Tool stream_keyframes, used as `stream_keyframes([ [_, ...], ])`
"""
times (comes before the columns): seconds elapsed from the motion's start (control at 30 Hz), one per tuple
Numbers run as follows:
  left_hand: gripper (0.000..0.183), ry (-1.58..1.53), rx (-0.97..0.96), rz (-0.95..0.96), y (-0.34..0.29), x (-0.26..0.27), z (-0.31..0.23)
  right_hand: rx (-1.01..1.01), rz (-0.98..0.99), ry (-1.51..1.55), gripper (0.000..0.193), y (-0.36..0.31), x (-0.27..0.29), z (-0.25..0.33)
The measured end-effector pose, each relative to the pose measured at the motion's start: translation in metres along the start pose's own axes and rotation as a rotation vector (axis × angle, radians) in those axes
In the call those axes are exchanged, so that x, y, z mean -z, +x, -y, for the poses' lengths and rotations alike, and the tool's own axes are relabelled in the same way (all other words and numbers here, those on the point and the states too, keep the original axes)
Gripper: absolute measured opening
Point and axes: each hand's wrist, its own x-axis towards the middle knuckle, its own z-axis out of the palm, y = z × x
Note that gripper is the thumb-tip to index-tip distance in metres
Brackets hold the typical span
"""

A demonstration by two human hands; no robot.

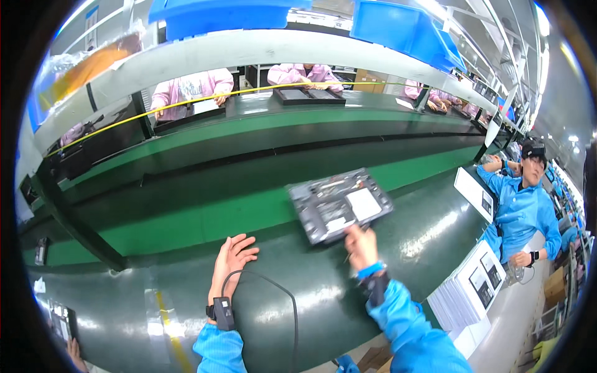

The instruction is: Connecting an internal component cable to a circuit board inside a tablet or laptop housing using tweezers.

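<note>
An opened dark electronic device (320, 208), flat like a laptop base with its inner parts showing and a white rectangle on it, straddles the belt's near edge and the bench. My right hand (362, 247) has its fingers closed on the device's near edge; they are slightly blurred. To the left, my left hand (233, 260) hovers above the bench with fingers spread and nothing in it. A black cable (294, 304) loops from the black module on my left wrist.
A green conveyor belt (224, 219) runs beyond the dark green bench (261, 323). White sheets (451, 304) are stacked at right, near a co-worker in blue (525, 205). Blue bins (398, 31) sit on the overhead rail. A dark post (78, 217) stands left; another person's hand (76, 354) is lower left.
</note>
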Motion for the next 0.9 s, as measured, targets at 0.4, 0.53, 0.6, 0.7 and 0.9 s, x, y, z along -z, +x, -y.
stream_keyframes([
  [0.4,0.048,0.153,0.124,-0.614,-0.145,0.032,-0.005,-0.323,0.423,-0.077,0.039,-0.263,-0.061,-0.077],
  [0.53,0.054,0.34,0.043,-0.57,-0.164,0.05,-0.017,-0.511,0.798,-0.296,0.045,-0.27,-0.02,-0.066],
  [0.6,0.062,0.451,0.065,-0.551,-0.162,0.036,-0.023,-0.456,0.759,-0.392,0.04,-0.268,-0.006,-0.04],
  [0.7,0.064,0.639,0.056,-0.514,-0.152,0.03,-0.032,-0.322,0.557,-0.224,0.036,-0.258,0.023,-0.009],
  [0.9,0.059,1.675,-0.275,-0.508,-0.158,0.033,-0.036,-0.088,0.242,-0.145,0.038,-0.226,0.036,0.058],
])
